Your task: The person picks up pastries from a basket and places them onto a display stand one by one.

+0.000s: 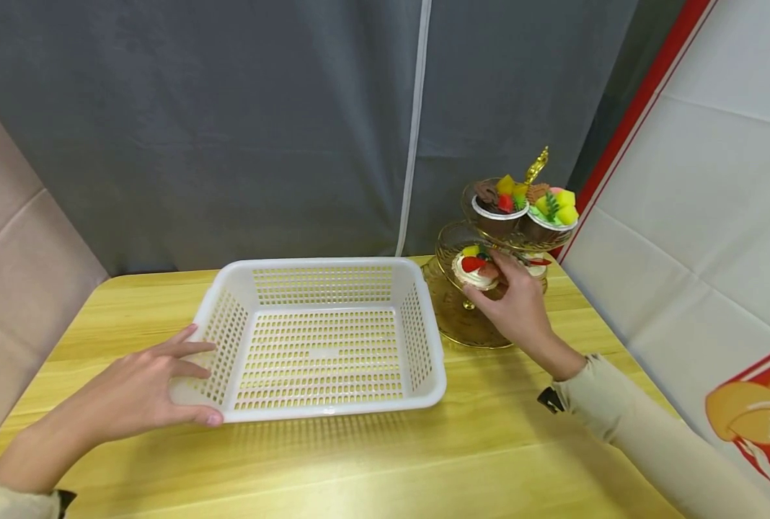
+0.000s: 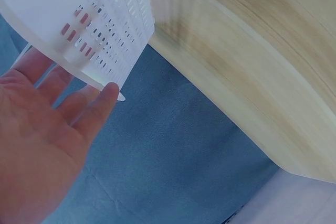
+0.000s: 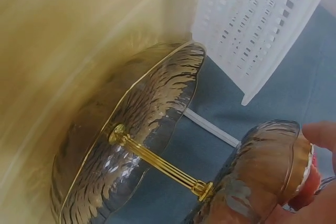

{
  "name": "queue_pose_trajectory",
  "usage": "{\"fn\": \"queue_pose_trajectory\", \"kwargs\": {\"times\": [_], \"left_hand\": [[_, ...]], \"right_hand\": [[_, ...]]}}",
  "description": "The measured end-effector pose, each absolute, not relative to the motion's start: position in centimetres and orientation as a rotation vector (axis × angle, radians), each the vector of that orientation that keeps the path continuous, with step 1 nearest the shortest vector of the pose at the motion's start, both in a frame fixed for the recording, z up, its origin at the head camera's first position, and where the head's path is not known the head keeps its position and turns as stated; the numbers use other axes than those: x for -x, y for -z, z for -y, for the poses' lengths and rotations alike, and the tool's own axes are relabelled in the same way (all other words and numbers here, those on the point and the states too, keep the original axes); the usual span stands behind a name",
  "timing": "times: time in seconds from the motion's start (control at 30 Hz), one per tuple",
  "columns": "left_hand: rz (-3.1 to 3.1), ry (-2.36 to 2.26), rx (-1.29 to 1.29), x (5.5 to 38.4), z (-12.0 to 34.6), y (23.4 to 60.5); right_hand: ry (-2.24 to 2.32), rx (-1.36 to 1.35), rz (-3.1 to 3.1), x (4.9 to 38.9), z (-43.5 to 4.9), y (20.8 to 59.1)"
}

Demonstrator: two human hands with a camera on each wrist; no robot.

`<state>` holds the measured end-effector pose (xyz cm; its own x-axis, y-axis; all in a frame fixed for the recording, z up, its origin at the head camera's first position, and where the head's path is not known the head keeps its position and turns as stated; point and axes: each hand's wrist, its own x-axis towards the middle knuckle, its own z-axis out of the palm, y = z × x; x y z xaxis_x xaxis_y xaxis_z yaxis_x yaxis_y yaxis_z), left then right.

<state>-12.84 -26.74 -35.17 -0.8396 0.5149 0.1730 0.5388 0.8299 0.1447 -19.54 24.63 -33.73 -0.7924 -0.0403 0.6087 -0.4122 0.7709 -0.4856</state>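
Note:
A white plastic basket [image 1: 325, 413] with slotted walls stands on the table. My left hand [image 1: 141, 386] lies over its left side, fingers fairly straight across the rim and the thumb at the near corner. My right hand [image 1: 518, 299] pinches a cream cupcake [image 1: 472, 272] topped with red and yellow fruit, on the middle tier of a gold-trimmed glass cake stand [image 1: 453, 313]. In the right wrist view the thumb and a finger sit either side of the cupcake's brown cup [image 3: 299, 163], close over the glass tier.
On the top tier stand a chocolate cupcake [image 1: 498, 213] and a green-topped cupcake [image 1: 554, 213]. Another cream cupcake [image 1: 536, 267] shows partly behind my right hand. A grey curtain [image 1: 262, 130] hangs behind the wooden table [image 1: 359, 468], and a white wall panel [image 1: 703, 216] stands at the right.

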Motion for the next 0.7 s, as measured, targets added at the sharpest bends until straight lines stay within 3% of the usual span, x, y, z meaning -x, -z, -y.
{"fn": "queue_pose_trajectory", "kwargs": {"times": [0.43,0.7], "left_hand": [[2.889,0.281,0.843,12.6,26.9,35.0],[2.914,0.364,0.798,12.8,27.0,34.6]], "right_hand": [[-0.619,-0.326,2.423,16.4,-24.7,33.6],[-0.509,-0.364,2.181,15.2,-27.9,33.3]]}}
